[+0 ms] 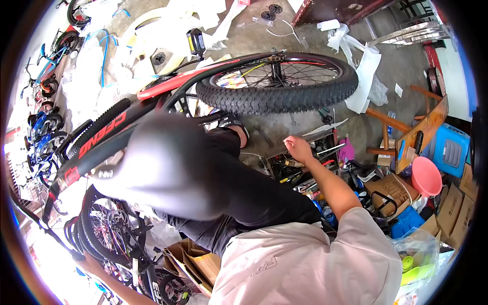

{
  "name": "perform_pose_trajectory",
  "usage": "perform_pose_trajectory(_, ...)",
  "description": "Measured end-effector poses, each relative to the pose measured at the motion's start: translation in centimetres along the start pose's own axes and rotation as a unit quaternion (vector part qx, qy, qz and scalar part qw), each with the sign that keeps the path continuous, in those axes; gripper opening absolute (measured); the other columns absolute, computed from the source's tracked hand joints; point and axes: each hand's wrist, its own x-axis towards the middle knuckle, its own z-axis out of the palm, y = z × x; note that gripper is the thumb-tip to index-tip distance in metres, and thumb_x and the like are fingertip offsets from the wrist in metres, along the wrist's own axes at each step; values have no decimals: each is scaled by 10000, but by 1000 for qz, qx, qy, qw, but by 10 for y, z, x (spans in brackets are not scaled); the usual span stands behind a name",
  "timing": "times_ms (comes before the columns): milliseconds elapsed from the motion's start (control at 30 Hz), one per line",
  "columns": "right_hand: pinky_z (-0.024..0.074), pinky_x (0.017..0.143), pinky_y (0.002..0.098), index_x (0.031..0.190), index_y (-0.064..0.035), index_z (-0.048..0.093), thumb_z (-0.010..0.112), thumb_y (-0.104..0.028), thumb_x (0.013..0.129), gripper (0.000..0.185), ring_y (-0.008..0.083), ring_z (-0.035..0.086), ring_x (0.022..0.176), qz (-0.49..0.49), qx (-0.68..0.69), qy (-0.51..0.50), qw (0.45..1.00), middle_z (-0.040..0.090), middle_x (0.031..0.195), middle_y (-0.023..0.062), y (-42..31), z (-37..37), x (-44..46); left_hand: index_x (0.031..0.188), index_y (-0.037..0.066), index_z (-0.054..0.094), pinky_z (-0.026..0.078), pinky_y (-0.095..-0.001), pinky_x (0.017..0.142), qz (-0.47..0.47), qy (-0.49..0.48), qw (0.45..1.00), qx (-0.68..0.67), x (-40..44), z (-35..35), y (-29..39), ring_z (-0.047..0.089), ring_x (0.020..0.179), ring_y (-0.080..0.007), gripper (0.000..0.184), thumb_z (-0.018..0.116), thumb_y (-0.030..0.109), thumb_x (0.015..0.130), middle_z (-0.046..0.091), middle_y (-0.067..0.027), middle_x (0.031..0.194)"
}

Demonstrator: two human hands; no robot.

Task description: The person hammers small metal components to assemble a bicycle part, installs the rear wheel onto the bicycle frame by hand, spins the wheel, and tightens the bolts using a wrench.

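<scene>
A black and red bicycle frame (pixel 107 129) lies across the view, its knobby wheel (pixel 279 96) toward the top. At the lower left, my left hand (pixel 87 260) is closed at the end of the handlebar (pixel 51 234). My right hand (pixel 299 148) has its fingers curled together above a tray of tools (pixel 290 170), just below the wheel; whatever it may hold is too small to make out. A large blurred pale shape (pixel 162 168) covers part of the frame and my dark-trousered leg (pixel 249 188).
Several bicycles (pixel 107 229) stand at the left. Plastic wrapping and packing paper (pixel 84 76) litter the floor. At the right are a wooden stool (pixel 424 132), a pink basin (pixel 426 176), a blue crate (pixel 451 147) and cardboard boxes (pixel 389 193). An open carton (pixel 198 262) sits at the bottom.
</scene>
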Motion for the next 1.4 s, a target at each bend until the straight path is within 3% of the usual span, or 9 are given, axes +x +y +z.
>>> perform_pose_trajectory(433, 561, 823, 475, 1029, -147, 732, 606, -306, 934, 224, 380, 700, 926, -3, -73, -81, 994, 740, 975, 162, -32, 41, 51, 1489, 14, 477, 441, -415, 1071, 139, 15, 986, -91, 105, -70, 166, 580, 1291, -336, 807, 591, 619, 968, 590, -179, 1426)
perform_pose_trajectory(533, 558, 799, 422, 1082, -120, 729, 654, -307, 949, 242, 324, 722, 890, -50, 36, -10, 998, 747, 959, 147, -30, 35, 64, 1491, 255, 514, 570, -474, 856, 110, 55, 988, 97, 112, -84, 194, 727, 1014, -377, 685, 442, 713, 985, 735, -164, 1178)
perform_pose_trajectory(633, 512, 777, 276, 1144, -65, 698, 594, -249, 1051, 231, 112, 651, 843, -57, 202, 96, 973, 704, 927, 19, -110, -47, 59, 1525, 186, 447, 520, -379, 970, 144, 51, 946, 286, 94, -96, 235, 665, 1146, -311, 533, 406, 383, 1031, 604, -137, 1366)
perform_pose_trajectory(800, 515, 829, 302, 1152, 21, 670, 566, -132, 1027, 224, 163, 642, 883, -353, 226, 233, 877, 694, 1004, 94, -291, -189, -8, 1576, 115, 352, 513, -278, 1019, 323, 214, 852, 352, 120, -57, 231, 615, 1264, -225, 524, 407, 25, 1063, 483, -120, 1544)
perform_pose_trajectory(900, 524, 829, 309, 1106, 75, 670, 575, -48, 979, 201, 193, 652, 917, -552, 241, 109, 791, 696, 1004, 132, -379, -205, -20, 1320, 34, 635, 595, -290, 788, 206, 400, 857, -253, 44, -35, 307, 734, 914, -202, 387, 694, 155, 957, 746, -86, 1165)
perform_pose_trajectory(1100, 568, 793, 376, 1078, -18, 709, 632, -205, 984, 223, 262, 732, 873, -619, 20, -99, 779, 722, 930, 147, -488, -84, 51, 1008, 61, 596, 516, -493, 722, 179, -17, 847, -500, -178, 135, 451, 623, 819, -404, 140, 647, 71, 878, 619, -188, 912)
perform_pose_trajectory(1200, 571, 827, 455, 1062, -80, 723, 691, -385, 896, 349, 359, 716, 929, -539, -351, -132, 754, 736, 942, 151, -471, -54, 71, 985, 10, 655, 575, -489, 812, 141, -367, 868, -302, -288, 215, 448, 701, 923, -406, 237, 663, 233, 905, 699, -230, 970)
perform_pose_trajectory(1267, 563, 854, 459, 1134, -81, 703, 691, -385, 889, 392, 347, 712, 955, -541, -235, -219, 777, 734, 973, 151, -478, -48, 58, 989, 38, 743, 595, -451, 822, 233, -540, 792, -163, -328, 227, 440, 747, 902, -343, 218, 687, 209, 866, 747, -215, 984)
perform_pose_trajectory(1400, 549, 826, 454, 1121, -61, 690, 668, -354, 912, 360, 348, 699, 932, -575, -152, -146, 791, 718, 980, 149, -501, -41, 59, 1075, 136, 733, 548, -461, 860, 337, -448, 821, -104, -395, 271, 420, 667, 1047, -324, 201, 599, 171, 928, 685, -133, 1153)
